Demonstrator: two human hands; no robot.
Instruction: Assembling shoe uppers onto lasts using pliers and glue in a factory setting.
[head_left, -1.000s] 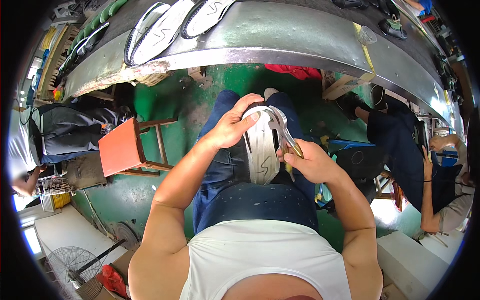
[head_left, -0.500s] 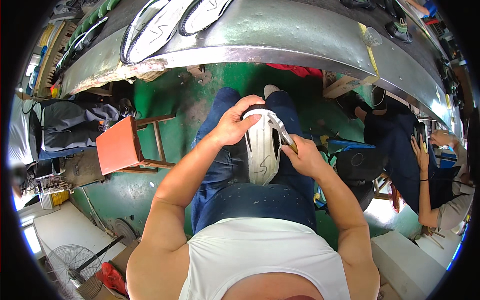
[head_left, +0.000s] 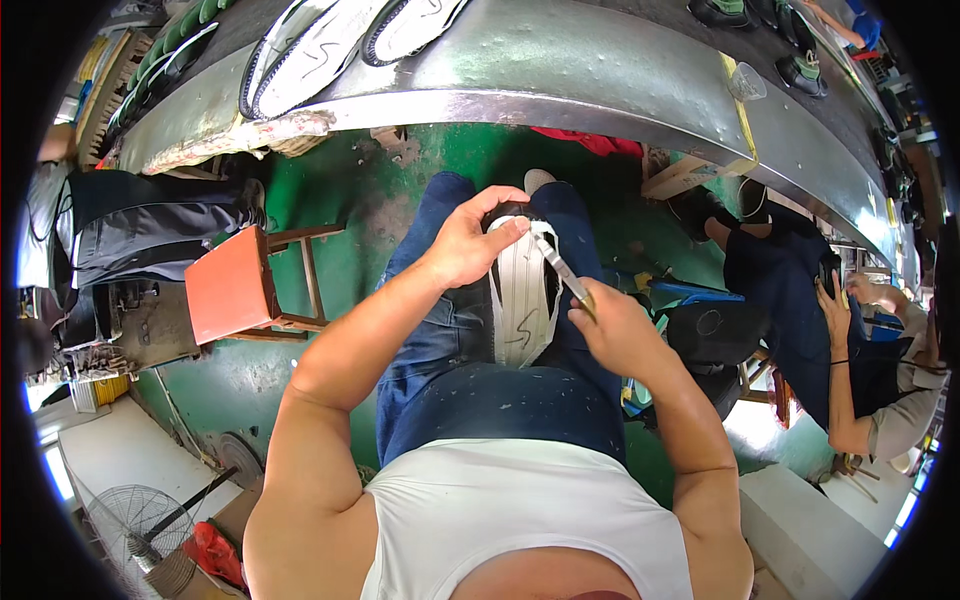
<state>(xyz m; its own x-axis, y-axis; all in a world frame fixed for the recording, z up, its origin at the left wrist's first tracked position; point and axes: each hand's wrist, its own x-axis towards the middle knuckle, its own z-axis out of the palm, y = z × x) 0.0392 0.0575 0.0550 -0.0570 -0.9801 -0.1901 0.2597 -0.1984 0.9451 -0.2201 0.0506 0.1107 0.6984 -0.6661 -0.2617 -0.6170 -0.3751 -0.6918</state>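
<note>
Holding a white shoe upper with a curved black mark (head_left: 522, 300) on my lap

My left hand (head_left: 466, 245) is gripping the far end of the upper, the thumb pressing on its white edge and the fingers curling over the dark part beyond. My right hand (head_left: 620, 328) is closing around the yellowish handle of a slim silver metal hand tool (head_left: 566, 274). The tool's head is lying against the upper's far edge, just beside my left thumb; I cannot tell whether it is biting the material. The upper is resting lengthwise between my thighs in dark-blue trousers (head_left: 440, 312).

Ahead, a long table with a silver metal edge (head_left: 560, 108) is carrying more white shoe pieces with black rims (head_left: 325, 55). To my left, a wooden stool with an orange-red seat (head_left: 228, 285) is standing on the green floor (head_left: 215, 402).
</note>
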